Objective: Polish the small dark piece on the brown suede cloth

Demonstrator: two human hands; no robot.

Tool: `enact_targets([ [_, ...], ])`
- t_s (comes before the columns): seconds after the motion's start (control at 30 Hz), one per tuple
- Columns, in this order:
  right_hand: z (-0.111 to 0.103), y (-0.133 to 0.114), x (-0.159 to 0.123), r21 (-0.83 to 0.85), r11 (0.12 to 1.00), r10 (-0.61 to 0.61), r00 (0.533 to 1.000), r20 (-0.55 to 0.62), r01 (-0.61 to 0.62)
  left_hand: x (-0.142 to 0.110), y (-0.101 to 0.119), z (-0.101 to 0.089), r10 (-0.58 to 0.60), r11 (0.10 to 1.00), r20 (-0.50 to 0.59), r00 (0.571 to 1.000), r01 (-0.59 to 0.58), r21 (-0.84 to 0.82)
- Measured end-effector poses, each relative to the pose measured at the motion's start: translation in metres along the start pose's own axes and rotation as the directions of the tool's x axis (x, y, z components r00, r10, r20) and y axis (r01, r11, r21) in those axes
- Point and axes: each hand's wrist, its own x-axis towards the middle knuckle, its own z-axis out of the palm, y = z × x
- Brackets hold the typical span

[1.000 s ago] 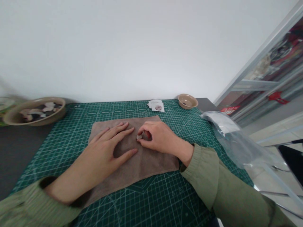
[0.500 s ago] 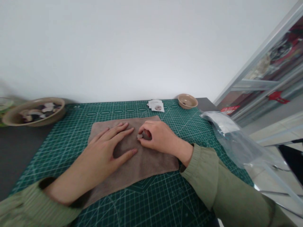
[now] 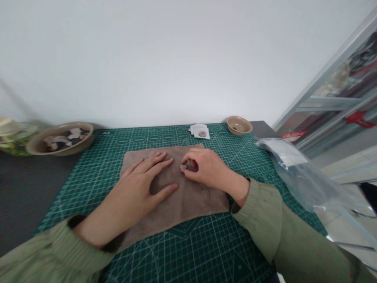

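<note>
A brownish-grey cloth [image 3: 176,200] lies spread on the green cutting mat [image 3: 203,255]. My left hand [image 3: 144,182] rests flat on the cloth's left part, fingers spread, with nothing held. Over the middle of the cloth, my right hand [image 3: 207,167] pinches a small, round, greyish coin [image 3: 183,167] between thumb and index finger. The coin's face tilts toward me, but its markings are too small to read. Whether its lower edge touches the cloth, I cannot tell.
Behind the cloth lie white square coin holders [image 3: 202,133], the top one with a round window. A small tan bowl [image 3: 239,125] stands at the back right with something small inside. At left, a larger tan bowl [image 3: 88,135] holds dark and pale pieces. A clear plastic bag [image 3: 288,169] lies at right.
The camera view has turned slightly left, so everything sits farther right in the picture. Both hands keep about the same place on the cloth. More of the coin's face shows now.
</note>
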Motion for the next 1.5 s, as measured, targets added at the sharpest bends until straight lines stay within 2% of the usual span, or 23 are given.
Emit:
enact_targets([
  [0.17, 0.0018, -0.0005, 0.0008, 0.036, 0.998, -0.049, 0.998, 0.028, 0.048, 0.0004, 0.0011, -0.0013, 0.006, 1.0, -0.002, 1.0, -0.006, 0.005],
  [0.3, 0.0018, -0.0004, 0.0002, 0.01, 1.0, -0.014, 1.0, 0.009, 0.014, 0.0002, 0.0021, -0.0019, 0.003, 1.0, 0.002, 1.0, -0.003, 0.007],
  [0.47, 0.002, -0.0032, -0.0004, 0.05, 0.998, -0.041, 0.998, 0.039, 0.039, 0.0, 0.0026, -0.0025, 0.014, 1.0, 0.002, 1.0, -0.014, 0.015],
  [0.6, 0.0014, -0.0027, -0.0003, 0.024, 1.0, 0.015, 1.0, 0.017, -0.015, 0.0002, 0.003, -0.0026, 0.004, 1.0, 0.009, 1.0, -0.004, 0.013],
  [0.77, 0.0014, -0.0029, 0.0004, 0.052, 0.997, -0.057, 0.998, 0.04, 0.055, 0.0003, 0.0012, -0.0005, 0.001, 1.0, 0.004, 1.0, -0.001, 0.004],
  [1.5, 0.0027, -0.0007, -0.0001, 0.018, 1.0, -0.021, 1.0, 0.013, 0.021, -0.0009, -0.002, 0.0005, 0.005, 1.0, 0.001, 1.0, -0.005, -0.017],
])
